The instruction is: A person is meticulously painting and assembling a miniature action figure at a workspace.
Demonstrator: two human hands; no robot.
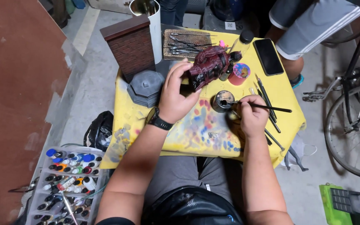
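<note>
The dark red figure sits in my left hand, raised just above the yellow table, my fingers curled around its lower end and my thumb pressed on its near side. Its long axis runs on a slant, from my palm up and away to the right, toward the far edge of the table. My right hand is pinched shut on a thin black brush, which lies nearly level, handle pointing right and tip pointing left into the small round paint pot. So the figure lies up and to the left of my brush hand, with the pot between them; the left hand is the one on the figure, the right is near but apart from it.

Beyond the figure stand a small pink cup with bright paint and a black phone. More brushes lie just beside my right hand. To the left of my left hand are a grey octagonal base and a brick wall model. A clear box of paint bottles sits on the floor by my left elbow.
</note>
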